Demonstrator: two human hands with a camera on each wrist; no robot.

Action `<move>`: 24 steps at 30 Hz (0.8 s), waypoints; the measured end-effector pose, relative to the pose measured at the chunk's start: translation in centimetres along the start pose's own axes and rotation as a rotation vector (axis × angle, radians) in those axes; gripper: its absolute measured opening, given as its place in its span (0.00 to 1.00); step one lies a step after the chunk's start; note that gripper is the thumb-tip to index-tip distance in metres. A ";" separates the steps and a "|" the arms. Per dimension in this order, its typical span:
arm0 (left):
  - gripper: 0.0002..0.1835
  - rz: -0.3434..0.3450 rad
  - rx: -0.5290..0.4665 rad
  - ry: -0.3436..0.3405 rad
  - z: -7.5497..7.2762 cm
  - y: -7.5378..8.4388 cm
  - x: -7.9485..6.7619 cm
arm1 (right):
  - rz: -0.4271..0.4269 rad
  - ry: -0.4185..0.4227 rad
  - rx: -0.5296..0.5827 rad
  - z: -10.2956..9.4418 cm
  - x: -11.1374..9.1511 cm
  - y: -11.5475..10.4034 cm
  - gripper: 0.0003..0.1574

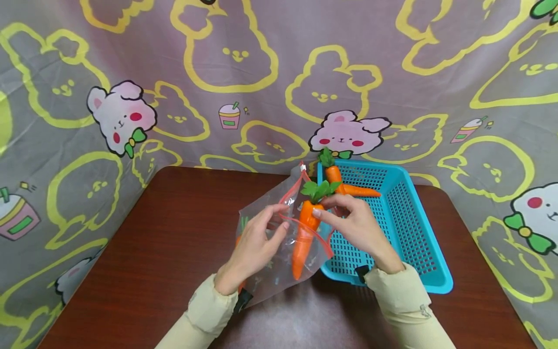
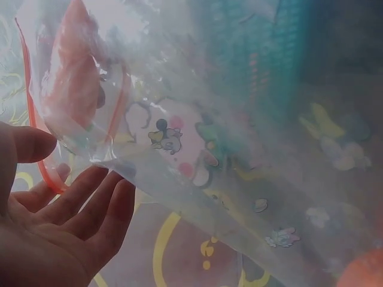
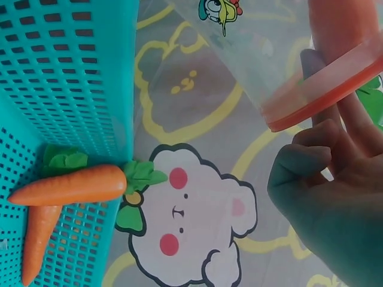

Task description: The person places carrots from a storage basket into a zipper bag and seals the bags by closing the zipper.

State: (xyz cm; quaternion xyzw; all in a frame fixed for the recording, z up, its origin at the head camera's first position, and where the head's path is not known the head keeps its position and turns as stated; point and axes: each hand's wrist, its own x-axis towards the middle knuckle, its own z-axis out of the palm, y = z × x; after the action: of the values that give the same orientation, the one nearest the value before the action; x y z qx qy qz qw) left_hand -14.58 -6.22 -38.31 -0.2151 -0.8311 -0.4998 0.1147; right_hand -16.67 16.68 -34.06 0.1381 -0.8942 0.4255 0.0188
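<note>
The bag (image 1: 279, 286) was thin, clear plastic, shiny and crinkly, with a smooth plastic strip (image 1: 328, 248) along its mouth. The carrot (image 1: 307, 220) there looked like smooth, shiny plastic. The basket (image 1: 440, 286) was hard, smooth plastic. The table (image 1: 183, 218) looked like smooth wood, a little shiny. The wall cloth (image 1: 279, 43) was dull and wrinkly, and the sleeves (image 1: 398, 291) were puffy cloth.

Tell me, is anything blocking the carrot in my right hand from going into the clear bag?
Nothing visible does. The carrot already has its lower part inside the clear bag, past the red edge; the right hand grips it near the leafy top, while the left hand holds the bag.
</note>
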 end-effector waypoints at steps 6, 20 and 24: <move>0.18 -0.001 0.001 0.000 -0.1 0.2 0.0 | 0.002 -0.017 -0.043 -0.1 -0.1 0.0 0.22; 0.20 0.070 0.042 0.030 -0.3 0.4 -0.1 | 0.005 -0.040 -0.047 0.2 -0.2 -0.1 0.22; 0.20 0.083 0.063 0.032 -0.3 0.4 -0.1 | -0.006 -0.042 -0.030 0.3 -0.1 0.0 0.23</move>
State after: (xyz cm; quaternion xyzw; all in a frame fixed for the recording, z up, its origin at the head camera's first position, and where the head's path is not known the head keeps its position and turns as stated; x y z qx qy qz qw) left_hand -14.27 -6.34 -37.92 -0.2376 -0.8348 -0.4718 0.1553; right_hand -16.51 16.45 -34.25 0.1495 -0.9002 0.4090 0.0034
